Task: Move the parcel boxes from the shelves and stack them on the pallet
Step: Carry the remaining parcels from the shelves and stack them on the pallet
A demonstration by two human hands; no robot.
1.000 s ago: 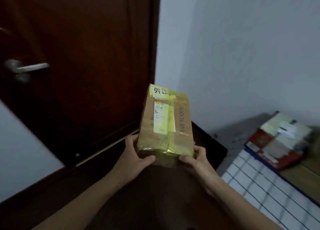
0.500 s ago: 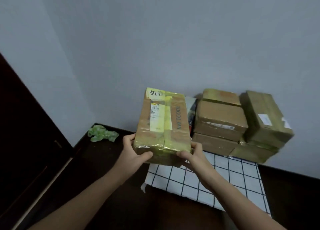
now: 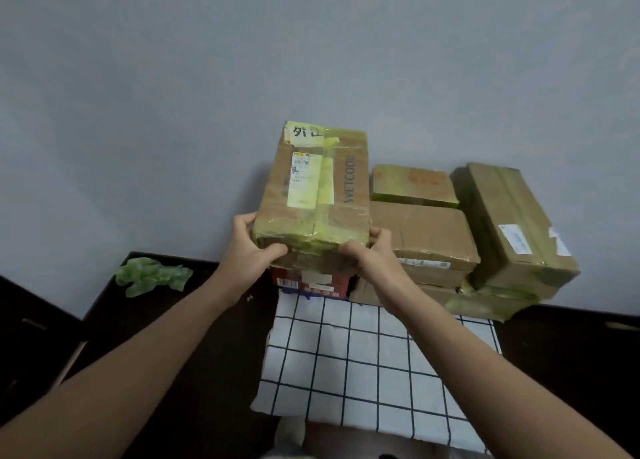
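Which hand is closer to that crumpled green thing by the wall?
Left. The left hand grips the near-left corner of the taped parcel, to the right of the green wad; the right hand grips the near-right corner, farther off.

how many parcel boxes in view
7. Held box between left hand and right hand; red box under it; top box, middle box, bottom box stacked beside; tilted box on a low box at right. Others may be hidden behind.

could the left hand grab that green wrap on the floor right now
Probably not yet: the left hand grips the parcel together with the right hand. Nothing else seems to block the green wrap.
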